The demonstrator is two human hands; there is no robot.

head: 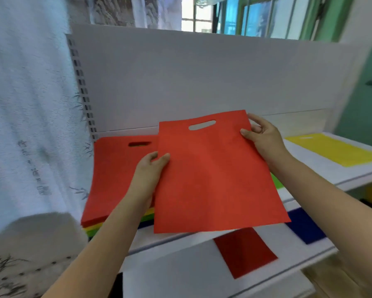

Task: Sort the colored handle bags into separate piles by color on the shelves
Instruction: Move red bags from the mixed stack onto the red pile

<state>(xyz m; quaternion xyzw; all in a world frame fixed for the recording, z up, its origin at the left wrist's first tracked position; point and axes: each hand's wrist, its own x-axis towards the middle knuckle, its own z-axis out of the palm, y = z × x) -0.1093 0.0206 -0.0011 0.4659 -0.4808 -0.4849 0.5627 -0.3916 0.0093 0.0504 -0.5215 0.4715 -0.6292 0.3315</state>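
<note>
Head view: left hand (pixel 151 168), right hand (pixel 264 137) pinch red bag (pixel 213 175) edges.

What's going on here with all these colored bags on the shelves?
A person is sorting flat handle bags by color. Both hands hold one red bag in the air, the left hand pinching its left edge and the right hand gripping its upper right corner. To the left sits a mixed stack with red on top and yellow, green and blue edges beneath. A yellow bag lies on the top shelf, a blue bag on the shelf below it, and a dark red bag lower still.
</note>
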